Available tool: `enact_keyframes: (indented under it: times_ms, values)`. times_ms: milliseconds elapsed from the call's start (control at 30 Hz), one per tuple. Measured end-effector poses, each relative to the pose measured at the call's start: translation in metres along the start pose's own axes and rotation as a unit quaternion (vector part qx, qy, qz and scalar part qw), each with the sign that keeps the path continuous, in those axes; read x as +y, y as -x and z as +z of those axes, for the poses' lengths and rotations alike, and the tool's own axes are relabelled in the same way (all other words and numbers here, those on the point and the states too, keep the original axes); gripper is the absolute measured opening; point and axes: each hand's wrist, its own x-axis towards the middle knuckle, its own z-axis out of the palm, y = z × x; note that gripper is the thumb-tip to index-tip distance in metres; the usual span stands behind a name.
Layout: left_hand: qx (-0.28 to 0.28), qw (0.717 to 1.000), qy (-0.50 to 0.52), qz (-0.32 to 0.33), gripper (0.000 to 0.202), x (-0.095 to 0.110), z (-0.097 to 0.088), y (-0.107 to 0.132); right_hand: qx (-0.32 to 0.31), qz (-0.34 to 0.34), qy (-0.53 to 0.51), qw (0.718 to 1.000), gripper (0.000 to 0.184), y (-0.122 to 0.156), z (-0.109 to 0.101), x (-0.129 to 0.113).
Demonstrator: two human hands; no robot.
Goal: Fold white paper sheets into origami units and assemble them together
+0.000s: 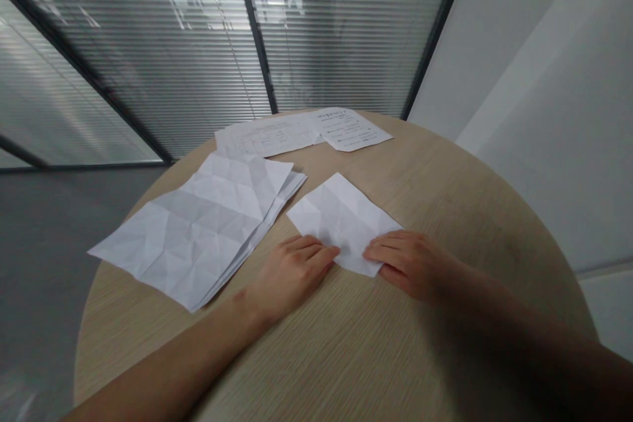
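From where I'm standing, the person's left hand (295,270) is resting with bent fingers and thumb at the near edge of a small, white, crease-marked piece of paper (341,208), which is lying on the round, pale wood-grained table (336,362). The right hand (413,264) is covering its right-hand corner, fingers close together; I can't tell whether either is pinching. They seem to be aligning or flattening a fold, and the next move is probably calling for steady pressure along that near edge.

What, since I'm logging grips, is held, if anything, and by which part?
The small sheet: left hand at its near edge, right hand at its right edge; gripped or just pressed, I cannot tell.
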Motion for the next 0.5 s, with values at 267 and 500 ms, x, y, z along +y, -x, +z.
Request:
enact_keyframes:
  times_ms: [267, 500]
  values:
    - [0.027, 0.994, 0.049, -0.096, 0.023, 0.001, 0.001, -0.004, 0.056, 0.172, -0.001, 0.983, 0.041, -0.005, 0.008, 0.0]
    - [0.019, 0.994, 0.052, -0.092, 0.02, 0.001, 0.001, -0.003, 0.072, 0.151, -0.018, 0.986, 0.035, -0.004, 0.011, 0.005]
